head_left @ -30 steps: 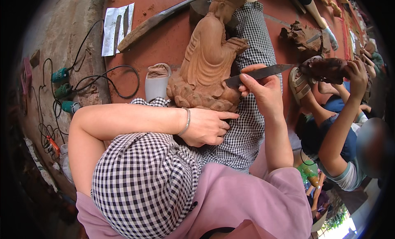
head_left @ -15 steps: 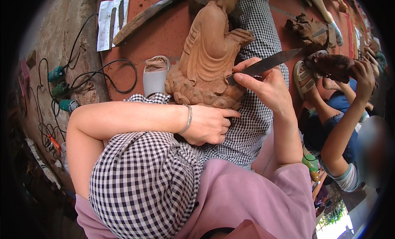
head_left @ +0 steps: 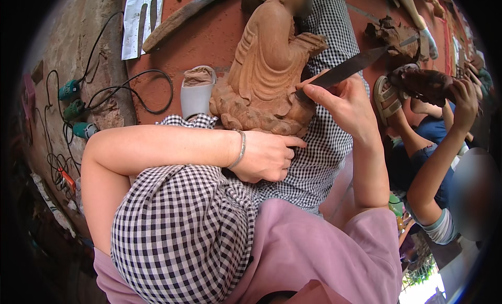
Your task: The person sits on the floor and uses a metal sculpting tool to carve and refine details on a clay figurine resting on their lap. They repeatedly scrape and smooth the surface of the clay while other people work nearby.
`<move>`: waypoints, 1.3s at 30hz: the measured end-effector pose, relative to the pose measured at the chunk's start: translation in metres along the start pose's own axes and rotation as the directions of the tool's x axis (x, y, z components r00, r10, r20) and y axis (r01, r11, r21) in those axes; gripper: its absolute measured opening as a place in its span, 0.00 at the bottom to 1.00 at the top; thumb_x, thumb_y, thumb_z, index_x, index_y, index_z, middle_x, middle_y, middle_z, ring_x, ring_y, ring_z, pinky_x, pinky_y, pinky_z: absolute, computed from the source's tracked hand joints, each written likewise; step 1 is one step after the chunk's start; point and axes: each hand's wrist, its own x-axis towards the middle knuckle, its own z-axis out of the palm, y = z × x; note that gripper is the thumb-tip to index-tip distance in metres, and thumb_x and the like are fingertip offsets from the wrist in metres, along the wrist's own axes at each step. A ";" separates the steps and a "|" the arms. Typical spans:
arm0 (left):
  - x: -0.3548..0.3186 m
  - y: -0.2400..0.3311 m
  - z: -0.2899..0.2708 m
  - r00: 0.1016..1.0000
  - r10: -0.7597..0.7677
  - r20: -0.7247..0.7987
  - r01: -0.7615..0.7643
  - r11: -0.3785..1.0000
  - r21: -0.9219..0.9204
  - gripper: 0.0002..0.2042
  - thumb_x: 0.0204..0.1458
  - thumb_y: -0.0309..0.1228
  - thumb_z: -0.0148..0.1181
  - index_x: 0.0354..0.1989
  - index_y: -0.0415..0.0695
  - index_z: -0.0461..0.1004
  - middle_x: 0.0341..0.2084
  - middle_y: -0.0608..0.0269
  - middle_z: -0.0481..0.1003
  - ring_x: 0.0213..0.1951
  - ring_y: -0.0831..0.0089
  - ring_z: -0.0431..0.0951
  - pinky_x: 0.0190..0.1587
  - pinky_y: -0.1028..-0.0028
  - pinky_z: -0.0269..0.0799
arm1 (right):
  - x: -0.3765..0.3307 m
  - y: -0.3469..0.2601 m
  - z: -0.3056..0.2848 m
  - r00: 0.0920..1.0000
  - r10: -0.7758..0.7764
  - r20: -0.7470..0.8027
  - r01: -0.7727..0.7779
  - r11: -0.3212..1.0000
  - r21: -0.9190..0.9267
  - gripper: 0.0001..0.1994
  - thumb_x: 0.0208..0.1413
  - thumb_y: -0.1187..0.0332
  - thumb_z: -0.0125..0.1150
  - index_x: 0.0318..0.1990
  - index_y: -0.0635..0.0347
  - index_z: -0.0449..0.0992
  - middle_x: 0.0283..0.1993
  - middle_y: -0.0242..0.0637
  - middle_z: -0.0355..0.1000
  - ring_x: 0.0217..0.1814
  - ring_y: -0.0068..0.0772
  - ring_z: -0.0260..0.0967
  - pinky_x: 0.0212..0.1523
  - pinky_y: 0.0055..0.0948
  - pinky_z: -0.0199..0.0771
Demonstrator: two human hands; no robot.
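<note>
A carved wooden statue (head_left: 272,68) of a seated robed figure lies between my checked trouser legs, its head at the far end. Its petal-carved base (head_left: 256,113) is toward me. My right hand (head_left: 348,102) is closed round a dark, flat carving knife (head_left: 355,65). One end of the knife meets the wood where robe and base join, at the right side; the pointed end sticks out up and right. My left hand (head_left: 264,155) lies against the underside of the base, index finger stretched out and the other fingers bent lower, holding no tool.
Two dark blades lie on white paper (head_left: 137,47) at the far left, beside a long wooden piece (head_left: 183,21). A grey-white slipper (head_left: 197,94) stands left of the statue. Corded green power tools (head_left: 76,110) lie farther left. At right, another person's hand holds a dark wood carving (head_left: 426,84).
My right hand and the knife have shifted slightly to the right, along with the statue. My left hand stays almost where it was against the base.
</note>
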 end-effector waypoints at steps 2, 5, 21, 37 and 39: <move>0.000 0.000 0.002 1.000 -0.010 -0.007 0.009 1.000 -0.012 0.11 0.40 0.33 0.61 0.29 0.38 0.75 0.29 0.56 0.75 0.41 0.61 0.77 0.70 0.51 0.52 | -0.004 -0.003 0.004 1.000 -0.018 -0.006 0.018 0.999 0.028 0.11 0.55 0.69 0.70 0.40 0.68 0.81 0.34 0.32 0.79 0.33 0.17 0.72 0.34 0.21 0.72; 0.000 0.001 0.002 1.000 -0.012 0.004 0.012 1.000 -0.003 0.11 0.39 0.33 0.61 0.29 0.39 0.74 0.28 0.57 0.75 0.40 0.61 0.77 0.70 0.51 0.52 | 0.003 -0.005 0.003 0.994 -0.111 0.008 0.111 0.976 -0.187 0.10 0.52 0.69 0.68 0.32 0.71 0.80 0.22 0.33 0.75 0.23 0.16 0.66 0.23 0.23 0.65; 0.001 0.002 0.003 0.998 -0.030 -0.061 0.031 0.999 0.014 0.09 0.35 0.33 0.66 0.26 0.44 0.80 0.24 0.61 0.79 0.38 0.65 0.79 0.70 0.55 0.51 | 0.005 0.007 -0.009 0.998 -0.033 0.045 0.028 0.994 0.107 0.12 0.56 0.69 0.68 0.42 0.70 0.79 0.39 0.38 0.80 0.39 0.23 0.76 0.43 0.25 0.78; 0.000 0.001 0.001 0.997 -0.054 -0.053 0.052 0.998 -0.041 0.12 0.36 0.32 0.65 0.29 0.40 0.78 0.30 0.58 0.78 0.43 0.63 0.77 0.71 0.55 0.52 | 0.029 0.044 -0.021 0.777 -0.576 0.254 0.534 0.817 0.218 0.10 0.39 0.79 0.74 0.33 0.61 0.84 0.47 0.42 0.79 0.49 0.35 0.77 0.49 0.30 0.80; -0.001 0.001 0.003 0.994 -0.056 -0.089 0.055 0.998 -0.023 0.11 0.34 0.33 0.67 0.27 0.42 0.79 0.29 0.60 0.78 0.42 0.64 0.78 0.72 0.56 0.51 | 0.035 0.043 -0.024 0.737 -0.606 0.298 0.564 0.795 0.222 0.10 0.39 0.79 0.74 0.33 0.62 0.84 0.46 0.42 0.79 0.49 0.36 0.78 0.50 0.31 0.80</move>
